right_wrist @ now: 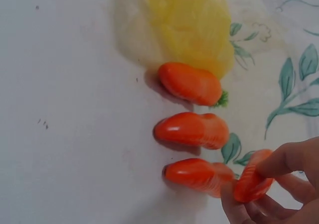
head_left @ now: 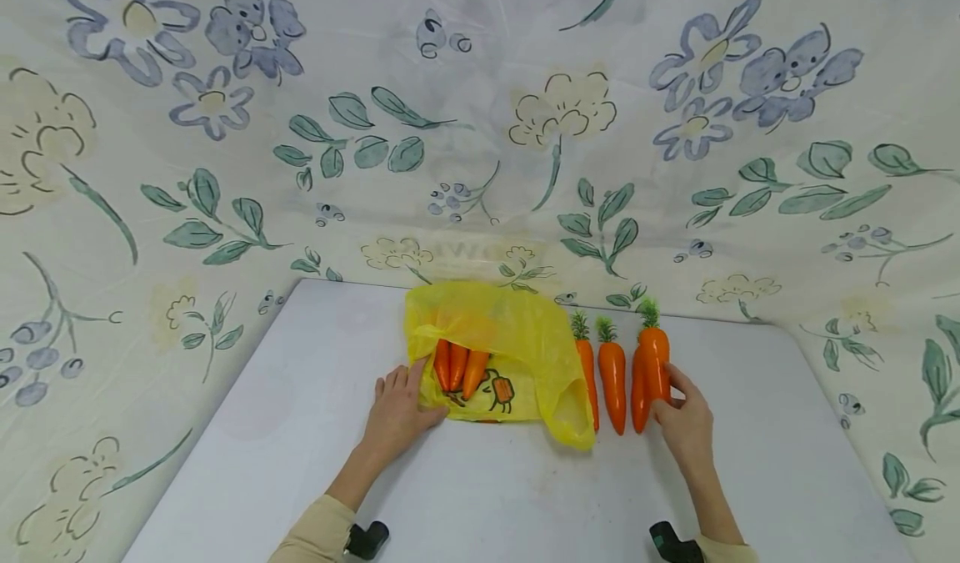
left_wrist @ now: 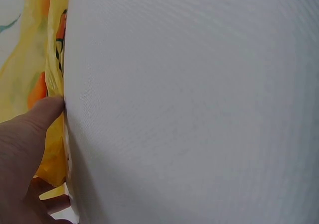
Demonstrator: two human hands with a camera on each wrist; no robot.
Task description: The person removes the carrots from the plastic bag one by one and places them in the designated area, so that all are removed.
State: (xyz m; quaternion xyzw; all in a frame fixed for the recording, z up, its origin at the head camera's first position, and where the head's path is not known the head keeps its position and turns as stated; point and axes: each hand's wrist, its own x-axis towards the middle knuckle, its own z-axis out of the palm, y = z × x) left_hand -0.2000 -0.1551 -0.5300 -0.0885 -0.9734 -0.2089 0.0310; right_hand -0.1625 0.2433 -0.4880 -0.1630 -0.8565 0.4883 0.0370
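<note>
A yellow plastic bag (head_left: 480, 309) lies on the white table with its mouth partly raised. Inside, three orange carrots (head_left: 474, 373) show at the opening. My left hand (head_left: 401, 413) rests against the bag's lower left corner, thumb and fingers spread around it; the thumb touches its edge in the left wrist view. My right hand (head_left: 686, 421) pinches a carrot (head_left: 656, 350) with a green leafy top, thumb on one side and fingers on the other. The held carrot overlaps another carrot (head_left: 640, 388) in the head view.
Two more carrots, one in the middle (head_left: 612, 379) and one partly behind the bag (right_wrist: 189, 83), lie in the row to the bag's right. The white table (head_left: 525, 496) ends at the back against a flower-printed cloth (head_left: 465, 87).
</note>
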